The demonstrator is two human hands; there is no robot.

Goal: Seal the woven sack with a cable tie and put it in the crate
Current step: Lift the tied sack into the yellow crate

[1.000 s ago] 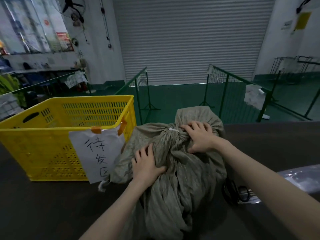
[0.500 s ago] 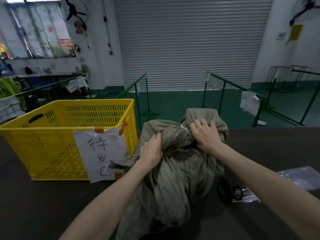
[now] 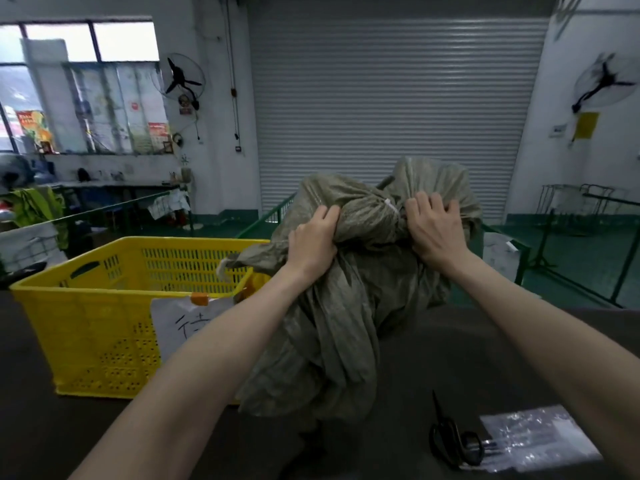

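I have the woven sack [image 3: 346, 306] gripped in both hands and held up off the desk [image 3: 450, 368], just to the right of the yellow crate [image 3: 104, 313]. My left hand [image 3: 313, 242] is clamped on a bunch of the cloth on the side nearest the crate, fingers curled tight into the folds. My right hand [image 3: 434, 230] is closed around the gathered neck, on the side away from the crate. A white cable tie [image 3: 391, 206] cinches the neck between my two hands. One corner of the sack hangs over the crate's right rim. A paper label [image 3: 180, 323] is taped on the crate's front wall, partly hidden by my left forearm. Well to the right of the crate, black scissors [image 3: 453, 441] lie on the desk, touching a clear plastic bag [image 3: 540, 434].
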